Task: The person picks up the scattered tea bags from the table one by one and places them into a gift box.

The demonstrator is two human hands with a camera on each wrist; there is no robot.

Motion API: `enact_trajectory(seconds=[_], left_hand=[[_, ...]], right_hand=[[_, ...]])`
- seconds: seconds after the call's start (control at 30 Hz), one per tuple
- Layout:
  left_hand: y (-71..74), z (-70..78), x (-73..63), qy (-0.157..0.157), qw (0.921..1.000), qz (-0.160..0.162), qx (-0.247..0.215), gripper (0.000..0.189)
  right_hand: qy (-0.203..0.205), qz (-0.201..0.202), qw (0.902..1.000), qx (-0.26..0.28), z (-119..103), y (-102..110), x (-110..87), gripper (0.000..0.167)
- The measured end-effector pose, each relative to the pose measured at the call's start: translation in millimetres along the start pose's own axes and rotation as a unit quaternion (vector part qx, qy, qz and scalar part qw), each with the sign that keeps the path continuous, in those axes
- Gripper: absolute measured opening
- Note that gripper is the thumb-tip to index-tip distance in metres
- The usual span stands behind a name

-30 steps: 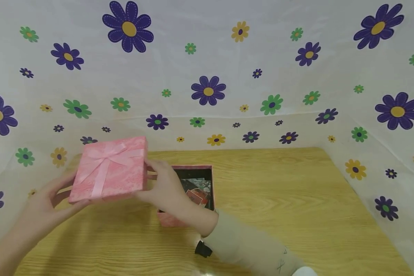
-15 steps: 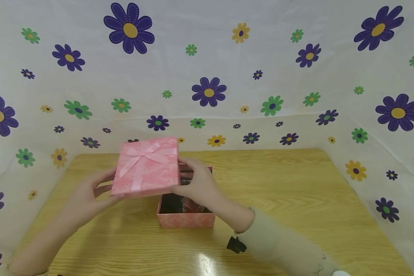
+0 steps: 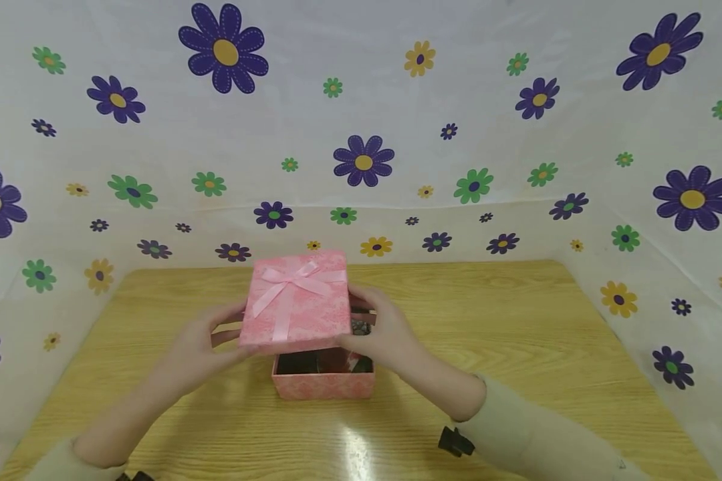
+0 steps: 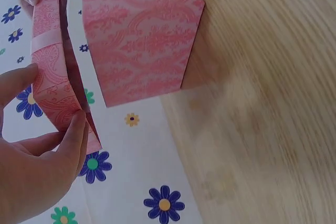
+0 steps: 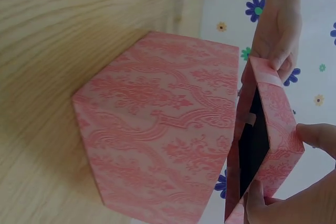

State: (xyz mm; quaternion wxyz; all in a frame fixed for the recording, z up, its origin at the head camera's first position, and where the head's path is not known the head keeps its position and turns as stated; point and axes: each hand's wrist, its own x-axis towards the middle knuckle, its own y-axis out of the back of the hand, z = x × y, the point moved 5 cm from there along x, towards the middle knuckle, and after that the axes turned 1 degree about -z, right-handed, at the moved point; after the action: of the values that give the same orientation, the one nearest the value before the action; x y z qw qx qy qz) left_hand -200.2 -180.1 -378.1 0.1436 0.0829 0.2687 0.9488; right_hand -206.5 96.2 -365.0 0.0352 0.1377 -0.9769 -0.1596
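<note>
A pink box lid [image 3: 303, 304] with a ribbon bow on top is held tilted above an open pink box [image 3: 323, 386]. My left hand [image 3: 198, 344] grips the lid's left side and my right hand [image 3: 391, 331] its right side. Dark and reddish contents show through the gap at the box's front and right; the lid hides the rest. In the left wrist view, the left fingers and thumb pinch the edge of the lid [image 4: 51, 59], apart from the box wall [image 4: 144, 35]. The right wrist view shows the lid's black inside [image 5: 254, 142].
The box stands on a wood-grain table [image 3: 505, 334]. A white cloth with printed flowers [image 3: 361, 87] hangs behind the table and along both sides. Black straps [image 3: 456, 441] sit by the sleeves.
Both hands have carried the lid from the left to the right, and it now overlaps the back of the box in the head view. The box has stayed in place.
</note>
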Motion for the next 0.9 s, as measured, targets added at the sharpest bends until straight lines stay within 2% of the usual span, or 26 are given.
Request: enact_trajectory(seconds=[0.23, 0.43, 0.67, 0.9], left_hand=[[-18.8, 2.1, 2.7, -0.004, 0.9996, -0.015, -0.025, 0.073], [-30.1, 4.6, 0.9, -0.006, 0.9985, -0.03, -0.045, 0.073], [-35.2, 7.2, -2.4, -0.01, 0.9985, -0.031, -0.045, 0.071], [-40.9, 6.9, -6.4, -0.023, 0.9986, -0.032, -0.034, 0.068]], right_hand=[[-0.043, 0.021, 0.9988, -0.007, 10.2, 9.1, -17.5, 0.076], [-0.074, 0.023, 0.9965, 0.032, 22.3, 12.7, -30.8, 0.078], [-0.062, 0.029, 0.9964, 0.05, 29.0, 14.8, -41.0, 0.078], [-0.07, 0.028, 0.9955, 0.056, 34.4, 13.6, -47.7, 0.078]])
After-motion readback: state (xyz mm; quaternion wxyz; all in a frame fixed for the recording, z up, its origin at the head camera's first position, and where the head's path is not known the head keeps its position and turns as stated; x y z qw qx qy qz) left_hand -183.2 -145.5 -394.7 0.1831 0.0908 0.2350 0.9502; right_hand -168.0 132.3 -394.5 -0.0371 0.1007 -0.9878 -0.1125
